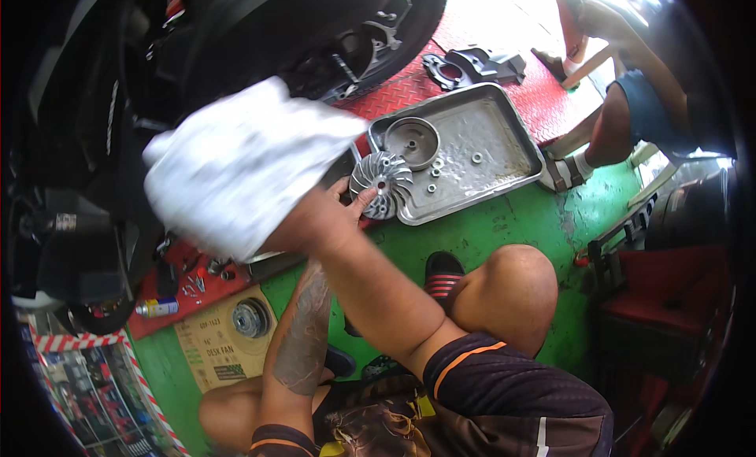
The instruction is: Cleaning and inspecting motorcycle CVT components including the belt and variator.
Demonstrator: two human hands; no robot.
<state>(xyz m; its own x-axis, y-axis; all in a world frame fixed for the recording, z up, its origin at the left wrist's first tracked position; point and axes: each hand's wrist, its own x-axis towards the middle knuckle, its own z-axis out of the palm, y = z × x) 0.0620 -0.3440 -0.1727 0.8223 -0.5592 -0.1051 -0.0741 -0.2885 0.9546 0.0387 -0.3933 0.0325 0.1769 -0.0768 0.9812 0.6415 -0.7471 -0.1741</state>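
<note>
My left hand (361, 202) grips a finned metal pulley disc (383, 183) by its near-left edge, thumb across the fins. The disc overlaps the left rim of a metal tray (516, 177). My right arm crosses over the left one, and my right hand (303, 222) holds up a white cloth (236, 162), blurred by motion. The cloth covers most of that hand's fingers. In the tray lie a round metal cup-shaped part (412, 142) and several nuts or small rings (432, 188).
A scooter wheel (417, 32) stands beyond. A black engine cover (476, 67) lies on the red plate behind the tray. At left are small parts, a spray can (157, 307) and cardboard (213, 339) bearing a round metal part (251, 318). Another person's leg (610, 130) is at right.
</note>
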